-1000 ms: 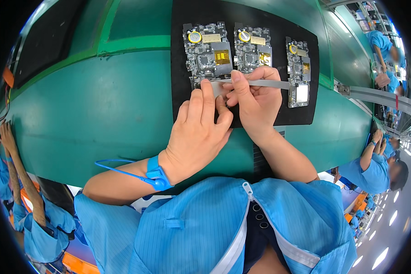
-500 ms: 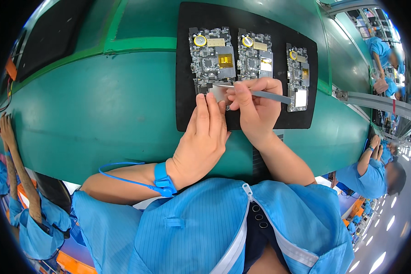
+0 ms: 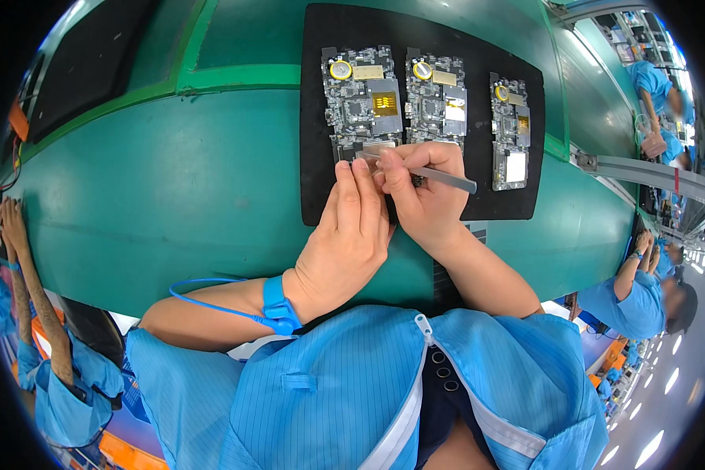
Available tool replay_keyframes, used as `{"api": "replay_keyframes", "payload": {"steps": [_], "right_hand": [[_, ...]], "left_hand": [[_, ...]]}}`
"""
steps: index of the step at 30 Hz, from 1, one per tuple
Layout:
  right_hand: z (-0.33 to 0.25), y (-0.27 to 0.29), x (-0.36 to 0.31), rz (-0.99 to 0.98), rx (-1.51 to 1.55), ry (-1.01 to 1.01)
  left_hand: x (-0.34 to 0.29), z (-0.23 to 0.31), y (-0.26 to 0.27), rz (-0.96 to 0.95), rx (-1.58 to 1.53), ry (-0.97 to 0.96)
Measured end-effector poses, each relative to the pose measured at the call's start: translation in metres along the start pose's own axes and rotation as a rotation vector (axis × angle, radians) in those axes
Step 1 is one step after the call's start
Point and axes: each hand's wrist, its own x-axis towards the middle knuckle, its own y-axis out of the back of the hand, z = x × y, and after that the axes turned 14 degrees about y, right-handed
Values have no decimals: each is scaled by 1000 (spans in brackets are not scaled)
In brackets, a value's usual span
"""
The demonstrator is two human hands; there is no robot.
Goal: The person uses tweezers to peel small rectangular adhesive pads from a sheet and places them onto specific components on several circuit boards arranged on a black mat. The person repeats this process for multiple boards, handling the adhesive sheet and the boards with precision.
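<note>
Under my hands lies the left one of three circuit boards (image 3: 358,102), dark with a round coin cell and a gold-coloured patch. My left hand (image 3: 345,227) rests on its near end, fingers stretched out and fingertips pressed down. My right hand (image 3: 431,192) is closed around slim grey metal tweezers (image 3: 446,178), whose tips point left to the board beside my left fingertips. A pale silvery piece (image 3: 380,146) shows on the board by the tips; my fingers partly cover it. The middle circuit board (image 3: 436,98) is partly behind my right hand.
A third circuit board (image 3: 511,133) lies at the right of the black mat (image 3: 478,63). The mat is on a green table (image 3: 172,180). A blue wrist strap (image 3: 277,301) with a cord is on my left wrist. Co-workers in blue sit at both sides.
My right hand has shifted a little left and down with the tweezers, bringing them closer to my left fingertips. The silvery piece now shows less. My left hand has stayed nearly still.
</note>
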Motion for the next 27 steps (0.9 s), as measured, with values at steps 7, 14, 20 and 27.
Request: {"api": "replay_keyframes", "payload": {"steps": [7, 14, 20, 27], "right_hand": [[-45, 58, 20, 305, 222, -267], [-31, 219, -2, 286, -262, -575], [-12, 236, -2, 212, 23, -1050], [-64, 273, -38, 83, -109, -941]], "left_hand": [[4, -5, 9, -47, -190, 10], [22, -79, 38, -178, -637, 599], [49, -101, 12, -620, -1531, 905], [66, -55, 81, -816, -1398, 676]]}}
